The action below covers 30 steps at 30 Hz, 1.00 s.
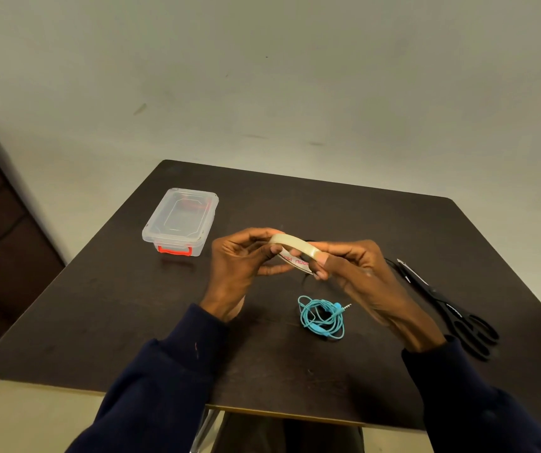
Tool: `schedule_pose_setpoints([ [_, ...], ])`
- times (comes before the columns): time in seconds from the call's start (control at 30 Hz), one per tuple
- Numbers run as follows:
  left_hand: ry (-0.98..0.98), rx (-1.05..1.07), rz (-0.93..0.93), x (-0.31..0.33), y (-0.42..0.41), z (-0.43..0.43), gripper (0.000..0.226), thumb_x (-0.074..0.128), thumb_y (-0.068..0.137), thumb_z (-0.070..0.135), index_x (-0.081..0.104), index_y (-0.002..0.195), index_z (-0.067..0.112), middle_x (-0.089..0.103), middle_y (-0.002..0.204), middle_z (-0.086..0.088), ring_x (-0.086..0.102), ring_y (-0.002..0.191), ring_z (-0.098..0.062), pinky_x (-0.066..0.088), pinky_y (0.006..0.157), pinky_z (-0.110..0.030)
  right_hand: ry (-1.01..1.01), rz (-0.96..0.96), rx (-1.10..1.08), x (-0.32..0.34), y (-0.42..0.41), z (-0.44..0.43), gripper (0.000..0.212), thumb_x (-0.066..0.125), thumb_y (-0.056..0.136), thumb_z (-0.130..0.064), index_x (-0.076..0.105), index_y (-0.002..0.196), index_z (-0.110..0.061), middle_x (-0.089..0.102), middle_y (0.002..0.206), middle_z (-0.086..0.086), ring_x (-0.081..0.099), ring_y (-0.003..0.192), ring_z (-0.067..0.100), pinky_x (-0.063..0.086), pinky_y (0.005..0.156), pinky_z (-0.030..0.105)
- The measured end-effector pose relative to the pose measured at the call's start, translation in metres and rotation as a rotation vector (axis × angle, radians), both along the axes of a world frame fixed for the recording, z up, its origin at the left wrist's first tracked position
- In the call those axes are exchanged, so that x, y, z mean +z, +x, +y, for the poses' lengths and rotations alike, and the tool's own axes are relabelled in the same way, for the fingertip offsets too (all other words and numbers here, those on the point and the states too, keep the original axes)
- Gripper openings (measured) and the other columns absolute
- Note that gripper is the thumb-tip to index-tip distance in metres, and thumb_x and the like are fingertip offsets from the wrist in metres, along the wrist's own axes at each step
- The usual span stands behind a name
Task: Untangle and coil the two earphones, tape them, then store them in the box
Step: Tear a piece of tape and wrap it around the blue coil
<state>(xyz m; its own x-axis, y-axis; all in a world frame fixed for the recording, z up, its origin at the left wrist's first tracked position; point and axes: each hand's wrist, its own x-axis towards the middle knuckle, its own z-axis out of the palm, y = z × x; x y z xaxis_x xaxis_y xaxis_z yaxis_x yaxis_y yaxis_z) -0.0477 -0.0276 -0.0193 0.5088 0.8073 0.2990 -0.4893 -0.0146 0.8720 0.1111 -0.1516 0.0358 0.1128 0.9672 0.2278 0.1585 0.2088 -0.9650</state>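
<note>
The left hand point(239, 266) and right hand point(360, 276) pinch the tape point(295, 245) between them above the table point(99, 305). The teal earphone point(321, 318) lies apart from both, nearer the front edge, beside the right wrist.

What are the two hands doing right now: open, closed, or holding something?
The left hand is closed, pinching the tape roll.
The right hand is closed, pinching the same tape roll.

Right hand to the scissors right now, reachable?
Likely yes for reach: the scissors lie uncovered just beside the right hand. But it grips the tape roll, so it must let go first.
</note>
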Motion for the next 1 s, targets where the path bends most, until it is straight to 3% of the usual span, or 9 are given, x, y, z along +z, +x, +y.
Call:
schedule_pose_setpoints([
  [0.07,0.159,0.046,0.06,0.0016,-0.002,0.004,0.032,0.074,0.08,0.009,0.071,0.111,0.003,0.077,0.106,-0.007,0.074,0.102,-0.026,0.063,0.077,-0.038,0.002,0.006,-0.062,-0.002,-0.0015,0.0013,0.025,0.063,0.09,-0.015,0.079,0.107,-0.023,0.071,0.076,0.013,0.062,0.069,0.01,0.052,0.068,0.02],
  [0.13,0.479,0.16,0.14,0.0038,-0.0034,0.008,0.031,0.076,0.081,0.015,0.073,0.111,0.011,0.076,0.109,0.001,0.072,0.104,-0.017,0.059,0.089,-0.031,0.015,-0.027,-0.136,-0.0028,-0.004,0.0014,0.016,0.07,0.09,-0.014,0.077,0.104,-0.013,0.076,0.076,-0.003,0.064,0.068,0.005,0.051,0.064,0.019],
  [0.23,0.856,0.304,0.216,0.0031,-0.0024,0.0094,0.029,0.077,0.085,0.017,0.075,0.113,0.012,0.074,0.111,-0.001,0.069,0.103,-0.013,0.055,0.091,-0.025,0.048,-0.081,-0.2,-0.0026,-0.0086,0.0022,0.016,0.069,0.088,-0.02,0.079,0.095,-0.011,0.079,0.081,0.0,0.067,0.07,0.009,0.05,0.063,0.021],
  [0.3,0.968,0.403,0.263,0.0,-0.0002,0.0092,0.026,0.076,0.087,0.019,0.077,0.112,0.012,0.075,0.105,-0.002,0.068,0.096,-0.015,0.056,0.084,-0.027,0.043,-0.072,-0.212,-0.0033,-0.0091,0.0023,0.019,0.069,0.089,-0.021,0.08,0.095,-0.007,0.077,0.077,0.001,0.063,0.066,0.009,0.047,0.061,0.019],
  [0.47,0.648,0.274,0.143,0.0051,-0.0028,0.0065,0.017,0.074,0.086,0.017,0.077,0.103,0.016,0.076,0.098,0.002,0.071,0.09,-0.016,0.059,0.08,-0.034,-0.013,0.089,-0.033,-0.0086,-0.0043,0.0002,0.02,0.068,0.089,-0.026,0.081,0.103,-0.02,0.067,0.071,0.0,0.058,0.069,0.008,0.051,0.072,0.022],
  [0.63,0.473,0.192,0.109,0.0043,-0.0039,0.0066,0.021,0.078,0.081,0.008,0.077,0.102,0.007,0.077,0.097,-0.007,0.073,0.092,-0.019,0.061,0.079,-0.031,-0.066,0.162,0.037,-0.0084,-0.0012,0.0007,0.03,0.062,0.091,-0.021,0.074,0.117,-0.011,0.066,0.074,-0.004,0.059,0.071,0.006,0.051,0.079,0.027],
  [0.73,0.325,0.146,0.064,0.0044,-0.0041,0.0044,0.026,0.078,0.078,0.014,0.076,0.104,0.009,0.077,0.098,-0.01,0.073,0.094,-0.028,0.063,0.077,-0.039,-0.058,0.148,0.073,-0.0074,-0.0014,0.0002,0.028,0.064,0.093,-0.028,0.076,0.116,-0.02,0.062,0.074,0.0,0.058,0.073,0.008,0.051,0.082,0.026],
  [0.83,0.244,0.127,0.047,0.004,-0.0032,0.0015,0.026,0.078,0.078,0.009,0.076,0.104,0.004,0.077,0.097,-0.013,0.074,0.094,-0.032,0.063,0.077,-0.039,-0.055,0.122,0.101,-0.0063,-0.0017,0.0003,0.03,0.056,0.096,-0.017,0.075,0.12,-0.021,0.06,0.078,0.004,0.056,0.076,0.01,0.05,0.083,0.027],
  [1.0,0.184,0.118,0.044,0.0036,-0.0035,0.0007,0.029,0.079,0.077,0.013,0.076,0.103,0.002,0.076,0.098,-0.017,0.073,0.095,-0.035,0.063,0.077,-0.037,-0.051,0.127,0.091,-0.0028,-0.0037,-0.0001,0.035,0.073,0.087,-0.038,0.075,0.12,-0.024,0.066,0.089,0.021,0.058,0.081,0.014,0.052,0.081,0.025],
])
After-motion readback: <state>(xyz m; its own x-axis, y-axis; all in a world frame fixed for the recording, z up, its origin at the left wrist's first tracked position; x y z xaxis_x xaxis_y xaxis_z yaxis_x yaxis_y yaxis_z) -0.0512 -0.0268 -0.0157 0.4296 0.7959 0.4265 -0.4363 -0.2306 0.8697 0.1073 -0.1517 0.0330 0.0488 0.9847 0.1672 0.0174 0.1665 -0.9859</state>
